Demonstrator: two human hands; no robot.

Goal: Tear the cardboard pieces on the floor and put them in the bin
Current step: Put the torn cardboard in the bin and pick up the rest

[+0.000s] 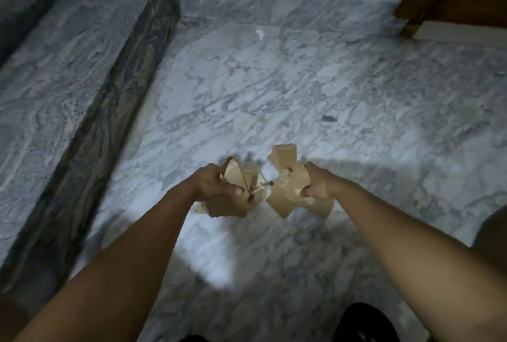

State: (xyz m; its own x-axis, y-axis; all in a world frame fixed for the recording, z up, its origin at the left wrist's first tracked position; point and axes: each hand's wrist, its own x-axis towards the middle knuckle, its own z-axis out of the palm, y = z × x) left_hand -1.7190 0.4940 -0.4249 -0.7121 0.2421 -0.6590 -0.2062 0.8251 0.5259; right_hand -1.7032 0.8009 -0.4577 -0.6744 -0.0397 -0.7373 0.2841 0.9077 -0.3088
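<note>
Grey marble floor (301, 80) below, left hand (211, 183) fisted round one cardboard chunk (227, 208), right hand (319, 186) clamped on the other chunk (285, 199), side by side mid-air, just a thin strip (260, 190) bridging them, no bin anywhere in view.

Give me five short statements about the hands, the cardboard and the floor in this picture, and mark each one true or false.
1. The left hand grips the left cardboard piece. True.
2. The right hand is open and empty. False: it grips the right cardboard piece.
3. A bin stands between the arms. False: no bin is in view.
4. The floor is grey-veined marble. True.
5. A small white scrap lies on the floor near the far wall. True.
</note>
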